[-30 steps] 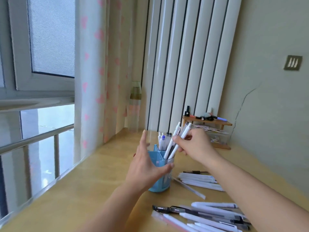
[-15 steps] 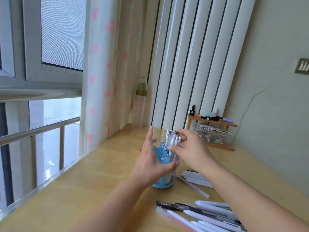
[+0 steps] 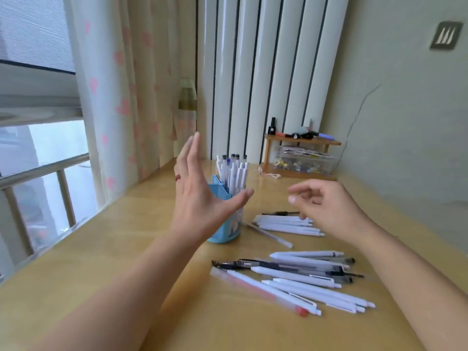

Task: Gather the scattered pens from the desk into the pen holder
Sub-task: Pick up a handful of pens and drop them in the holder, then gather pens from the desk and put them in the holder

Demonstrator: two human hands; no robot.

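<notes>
A blue pen holder [image 3: 225,231] stands on the wooden desk [image 3: 141,249], with several white pens [image 3: 234,173] upright in it. My left hand [image 3: 200,201] is spread with straight fingers just in front of the holder, thumb across its rim, gripping nothing. To the right, my right hand [image 3: 326,209] hovers with loosely curled fingers and holds nothing. Below it lies a small stack of white pens [image 3: 288,225] and a thin clear pen [image 3: 268,234]. A larger pile of white, black and pink pens [image 3: 298,279] lies nearer to me.
A small wooden shelf [image 3: 301,141] with markers on top and a clear box [image 3: 304,162] under it stands at the back right by the wall. A bottle [image 3: 187,107] stands behind the curtain [image 3: 121,84]. Window and railing run along the left edge.
My right hand has let go of the white pens, which now stand in the holder, and has drawn back to the right. My left hand has opened away from the holder.
</notes>
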